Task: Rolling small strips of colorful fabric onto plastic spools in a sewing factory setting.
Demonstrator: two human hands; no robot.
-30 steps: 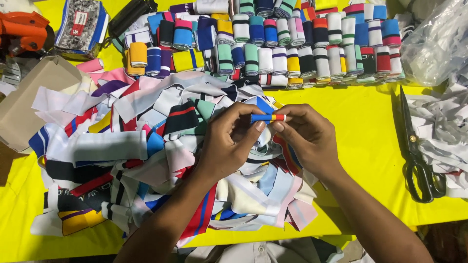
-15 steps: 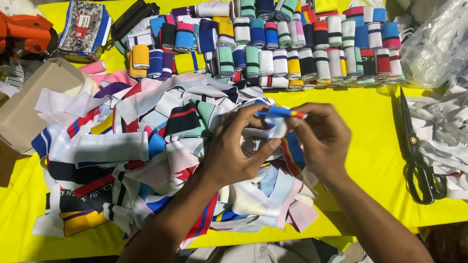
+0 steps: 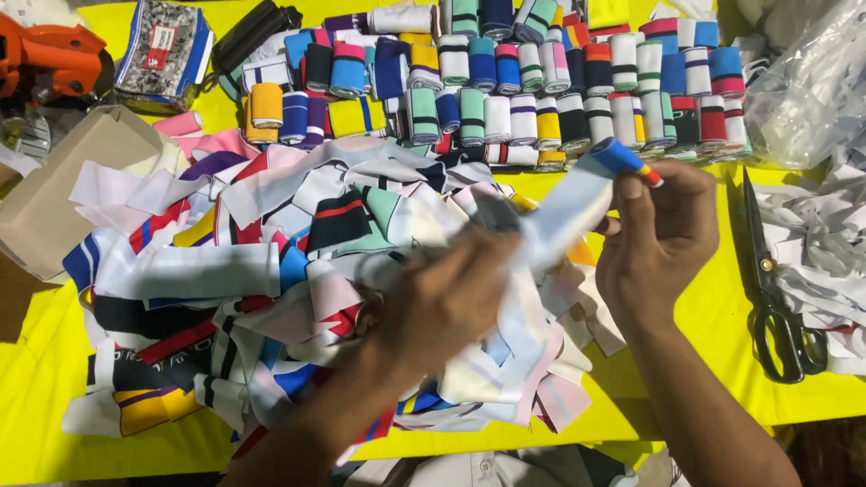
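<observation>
Nearest, the left hand (image 3: pixel 442 307) is blurred over the heap of cloth strips (image 3: pixel 271 271); its grip seems closed around the lower part of a white strip (image 3: pixel 568 212), though the blur makes this uncertain. The right hand (image 3: pixel 663 230) pinches the strip's blue-and-red end, raised above the heap. The strip looks mid-straightening; rolling it would call for even tension. Beyond lie the scissors (image 3: pixel 776 289) on the yellow table (image 3: pixel 713 307), then rows of rolled strips (image 3: pixel 541 81).
</observation>
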